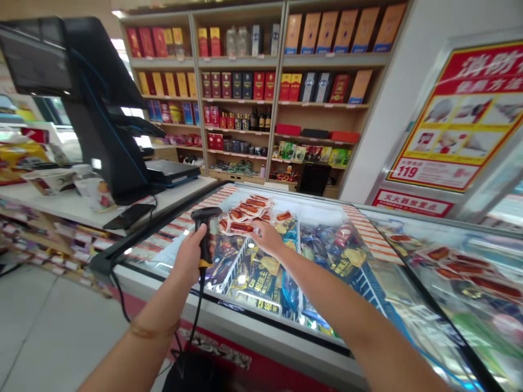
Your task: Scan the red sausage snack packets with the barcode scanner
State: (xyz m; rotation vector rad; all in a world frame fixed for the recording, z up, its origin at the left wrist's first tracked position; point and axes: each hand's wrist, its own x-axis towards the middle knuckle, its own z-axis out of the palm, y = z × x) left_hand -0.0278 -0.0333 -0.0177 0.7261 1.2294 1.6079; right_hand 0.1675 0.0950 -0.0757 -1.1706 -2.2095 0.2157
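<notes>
My left hand is wrapped round the handle of a black barcode scanner, which stands upright with its head toward the sausages and its cable hanging down. My right hand has its fingers closed on the right end of a clear-wrapped sausage pack, close to the scanner's head. Behind that pack, several more sausage packs lie together on the glass lid of a chest freezer. One small pack sits a little apart, to the right.
Bagged frozen food shows through the glass. At left, a counter carries a checkout terminal, a phone and snack packages. Shelves with boxed bottles stand behind. The scanner cable hangs before the freezer's front edge.
</notes>
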